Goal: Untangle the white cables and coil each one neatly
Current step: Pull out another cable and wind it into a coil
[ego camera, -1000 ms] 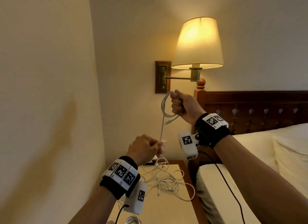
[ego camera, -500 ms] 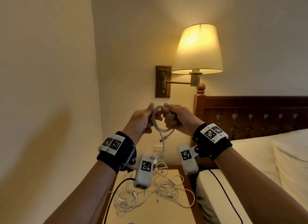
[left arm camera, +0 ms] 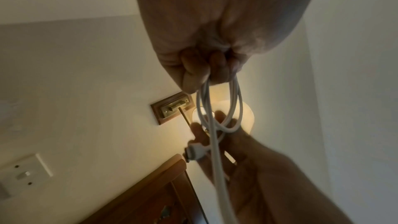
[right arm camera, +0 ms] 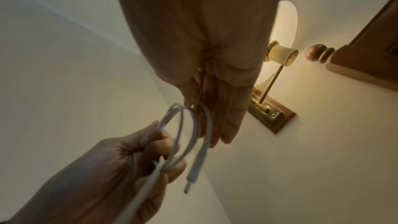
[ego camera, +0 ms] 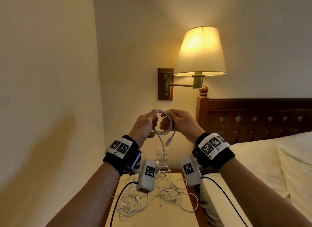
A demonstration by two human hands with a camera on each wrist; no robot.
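A small coil of white cable (ego camera: 166, 125) hangs in the air between my two hands, in front of the wall. My left hand (ego camera: 152, 121) grips its left side with curled fingers (left arm camera: 206, 72). My right hand (ego camera: 166, 120) pinches the top right of the loops between thumb and long, nearly straight fingers (right arm camera: 219, 122). One connector end (ego camera: 168, 141) dangles free under the coil. The cable's tail (ego camera: 162, 150) drops to a tangle of thin white cables (ego camera: 157, 193) on the nightstand (ego camera: 175, 216).
A lit wall lamp (ego camera: 200, 51) on a brass arm hangs above the hands. A dark wooden headboard (ego camera: 253, 118) and a bed with a pillow (ego camera: 270, 167) fill the right. A wall socket (ego camera: 162, 153) sits behind the tail. A bare wall closes the left.
My left hand rose from the hanging cable near the nightstand to the coil. My right hand came lower, and both hands now hold the loops together.
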